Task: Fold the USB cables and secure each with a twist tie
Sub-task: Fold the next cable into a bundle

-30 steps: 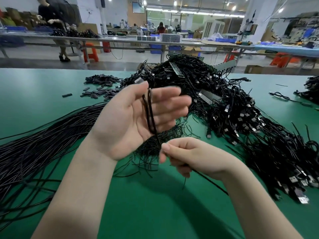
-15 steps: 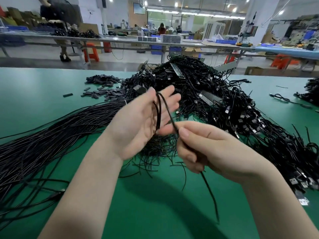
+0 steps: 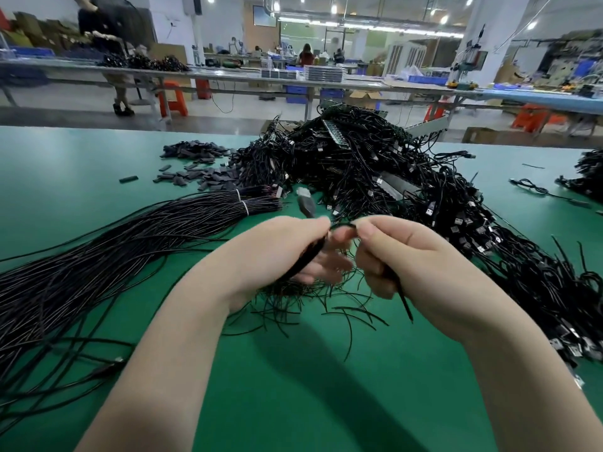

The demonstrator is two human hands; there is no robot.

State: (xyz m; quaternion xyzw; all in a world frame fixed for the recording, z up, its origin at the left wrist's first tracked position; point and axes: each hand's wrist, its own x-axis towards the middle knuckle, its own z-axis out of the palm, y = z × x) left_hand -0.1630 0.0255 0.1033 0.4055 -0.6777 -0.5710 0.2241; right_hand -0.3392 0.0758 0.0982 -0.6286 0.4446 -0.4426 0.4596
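Black cable [image 3: 310,256] gripped by left hand [image 3: 287,252], right hand [image 3: 408,259] fingers [image 3: 368,233] pinching it

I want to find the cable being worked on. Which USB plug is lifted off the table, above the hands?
The grey USB plug sticking up just above the left hand, whose cable that hand grips. The other plugs lie in the pile on the green table.

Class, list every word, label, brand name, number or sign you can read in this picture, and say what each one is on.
None can be read.
The USB plug above the left hand shows no legible marking.
The boxes under the far benches are too blurred to read.
The wall panel at the back is too small and blurred to read.
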